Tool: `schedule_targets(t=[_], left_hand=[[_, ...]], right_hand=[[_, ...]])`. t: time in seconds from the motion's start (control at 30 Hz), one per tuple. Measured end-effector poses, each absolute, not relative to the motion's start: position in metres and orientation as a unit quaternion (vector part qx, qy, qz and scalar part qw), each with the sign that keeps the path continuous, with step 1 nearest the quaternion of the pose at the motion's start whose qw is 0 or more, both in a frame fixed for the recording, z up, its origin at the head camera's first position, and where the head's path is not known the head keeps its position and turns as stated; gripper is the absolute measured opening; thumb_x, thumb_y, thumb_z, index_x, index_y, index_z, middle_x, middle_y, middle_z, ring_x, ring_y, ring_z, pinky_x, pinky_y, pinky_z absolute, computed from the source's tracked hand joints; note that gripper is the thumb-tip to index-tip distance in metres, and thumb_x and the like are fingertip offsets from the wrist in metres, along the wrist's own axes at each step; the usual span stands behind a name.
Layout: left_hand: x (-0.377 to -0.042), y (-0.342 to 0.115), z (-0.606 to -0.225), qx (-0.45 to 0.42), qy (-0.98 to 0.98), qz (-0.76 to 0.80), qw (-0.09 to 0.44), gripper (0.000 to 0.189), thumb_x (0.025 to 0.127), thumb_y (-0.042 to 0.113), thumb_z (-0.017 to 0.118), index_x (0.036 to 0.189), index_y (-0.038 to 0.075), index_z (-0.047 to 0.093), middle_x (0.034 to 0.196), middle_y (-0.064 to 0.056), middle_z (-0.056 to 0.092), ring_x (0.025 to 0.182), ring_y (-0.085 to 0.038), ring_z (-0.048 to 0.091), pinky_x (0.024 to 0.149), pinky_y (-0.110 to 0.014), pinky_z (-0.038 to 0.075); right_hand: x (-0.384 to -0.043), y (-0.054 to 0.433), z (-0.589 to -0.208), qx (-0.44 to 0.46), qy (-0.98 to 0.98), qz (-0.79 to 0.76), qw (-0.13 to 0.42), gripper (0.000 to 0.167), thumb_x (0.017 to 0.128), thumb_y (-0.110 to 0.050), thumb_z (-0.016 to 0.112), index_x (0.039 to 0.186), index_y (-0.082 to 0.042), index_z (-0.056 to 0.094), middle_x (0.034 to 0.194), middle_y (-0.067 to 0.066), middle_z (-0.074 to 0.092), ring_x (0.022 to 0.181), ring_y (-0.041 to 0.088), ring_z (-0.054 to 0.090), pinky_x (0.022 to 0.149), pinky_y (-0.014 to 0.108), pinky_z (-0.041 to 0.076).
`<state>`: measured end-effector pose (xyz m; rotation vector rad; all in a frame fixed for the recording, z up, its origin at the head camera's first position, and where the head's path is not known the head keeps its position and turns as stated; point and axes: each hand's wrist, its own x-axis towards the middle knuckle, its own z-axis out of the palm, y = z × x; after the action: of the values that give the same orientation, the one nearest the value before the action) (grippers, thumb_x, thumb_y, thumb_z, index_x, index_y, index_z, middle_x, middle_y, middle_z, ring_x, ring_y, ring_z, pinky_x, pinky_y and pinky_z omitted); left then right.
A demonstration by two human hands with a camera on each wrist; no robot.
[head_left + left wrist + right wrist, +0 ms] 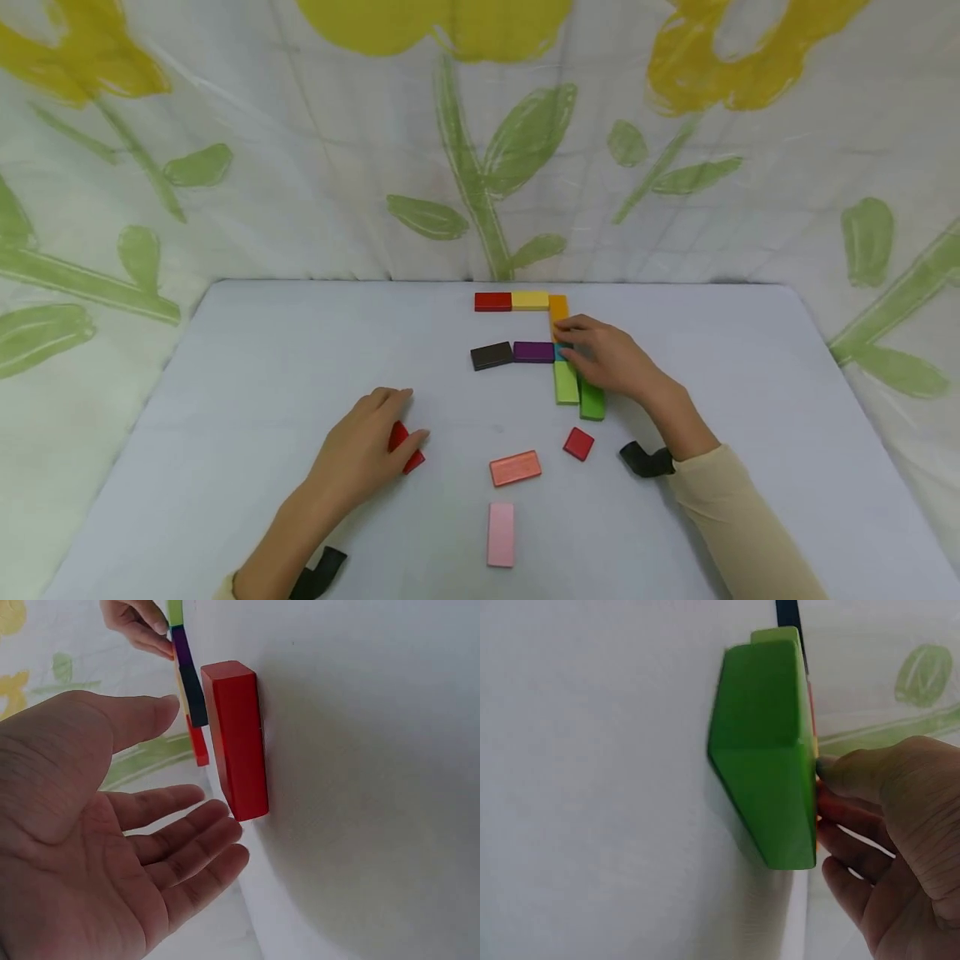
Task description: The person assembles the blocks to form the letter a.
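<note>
My left hand (360,454) hovers around a red block (238,742), its fingers spread and relaxed, with a gap showing between thumb and block in the left wrist view. At the joined blocks, my right hand (611,354) pinches a small blue block (560,352), mostly covered by the thumb and fingers. That block sits between an orange block (558,307) and a light green block (566,383), beside a purple block (533,352). A dark green block (761,750) lies under the right palm, along the light green one.
A red block (492,302) and a yellow block (529,301) form the far row. A black block (491,356) adjoins the purple one at an angle. Nearer lie a small red block (578,443), a salmon block (515,468) and a pink block (501,534) on the white table (262,375).
</note>
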<state>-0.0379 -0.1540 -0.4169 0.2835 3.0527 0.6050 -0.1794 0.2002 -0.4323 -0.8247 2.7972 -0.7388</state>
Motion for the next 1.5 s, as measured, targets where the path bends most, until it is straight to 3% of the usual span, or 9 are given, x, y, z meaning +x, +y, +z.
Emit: schedule_targets(t=[0.3,0.6,1.5], left_hand=[[-0.011,-0.163,-0.412,0.07,0.983,0.172,0.012,0.065,0.087,0.039,0.087,0.134,0.0,0.066,0.127,-0.014,0.069,0.114,-0.031,0.067,0.089,-0.044,0.064],[0.003,-0.16,-0.416,0.054,0.986,0.159,-0.012,0.059,0.085,0.035,0.089,0.128,0.001,0.067,0.12,-0.015,0.069,0.108,-0.03,0.066,0.085,-0.044,0.064],[-0.003,-0.151,-0.421,0.063,0.983,0.171,-0.004,0.064,0.081,0.028,0.092,0.134,0.001,0.068,0.124,-0.014,0.068,0.108,-0.03,0.066,0.086,-0.043,0.064]], right_hand=[[-0.178,0.189,-0.432,-0.257,0.926,-0.264,0.077,0.04,0.105,-0.018,0.066,0.143,-0.003,0.065,0.151,0.015,0.062,0.142,0.035,0.059,0.119,0.055,0.048],[-0.177,0.189,-0.433,-0.261,0.927,-0.262,0.069,0.04,0.105,-0.015,0.065,0.143,-0.002,0.065,0.151,0.015,0.062,0.141,0.036,0.059,0.117,0.055,0.049],[-0.177,0.2,-0.432,-0.259,0.931,-0.249,0.072,0.042,0.105,-0.019,0.067,0.144,-0.003,0.064,0.151,0.015,0.062,0.141,0.035,0.059,0.117,0.054,0.05]])
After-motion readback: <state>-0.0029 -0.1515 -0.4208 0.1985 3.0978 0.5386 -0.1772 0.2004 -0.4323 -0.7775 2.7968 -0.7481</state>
